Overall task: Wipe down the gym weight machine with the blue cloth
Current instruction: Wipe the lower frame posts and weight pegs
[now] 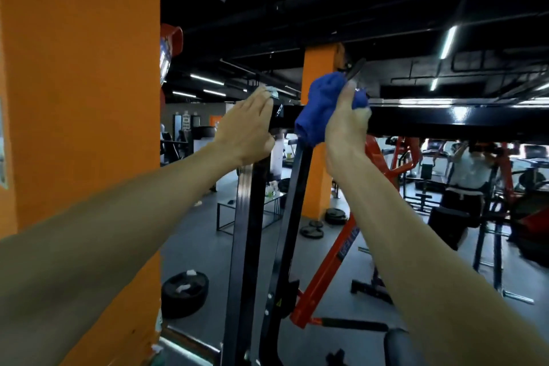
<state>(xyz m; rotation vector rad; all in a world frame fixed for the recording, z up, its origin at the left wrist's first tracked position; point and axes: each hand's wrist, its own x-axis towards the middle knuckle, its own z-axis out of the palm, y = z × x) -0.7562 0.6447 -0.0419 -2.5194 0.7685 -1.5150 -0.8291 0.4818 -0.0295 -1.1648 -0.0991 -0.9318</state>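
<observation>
The blue cloth is gripped by the right hand against the machine's top crossbar. The crossbar's left end is clasped by the left hand, fingers curled over it.

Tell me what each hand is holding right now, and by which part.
The right hand grips the bunched blue cloth at its right side, against the black top beam. The left hand holds the beam's left end.
</observation>
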